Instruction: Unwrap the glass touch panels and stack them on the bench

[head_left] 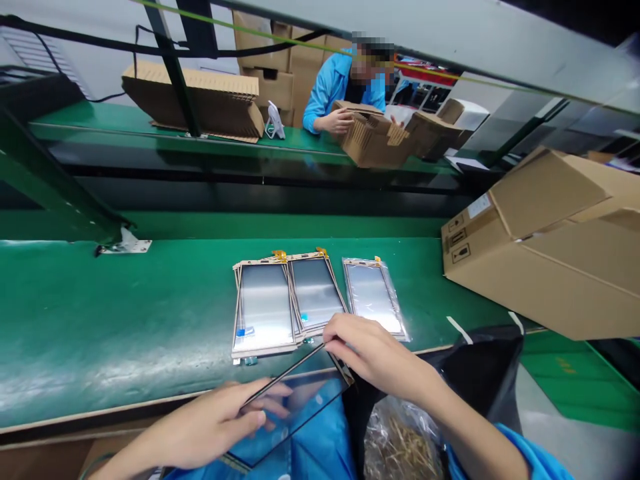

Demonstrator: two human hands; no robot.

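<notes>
A clear glass touch panel (313, 387) with a dark border is held tilted over my lap, in front of the bench edge. My left hand (210, 423) grips its left side, with fingers showing through the glass. At the upper right corner, my right hand (373, 350) pinches the panel between thumb and fingers. Just beyond lie a left stack of screen panels (265, 303) and a middle stack (315, 290), both with orange tabs at the top. To their right is a screen panel in clear plastic wrap (375, 297).
A large cardboard box (555, 247) stands on the right of the green bench (125, 313). A black bag (493, 363) hangs at the front edge, near a clear bag of gold-coloured strips (400, 443). Across the line, a co-worker (327, 87) handles a carton (375, 143).
</notes>
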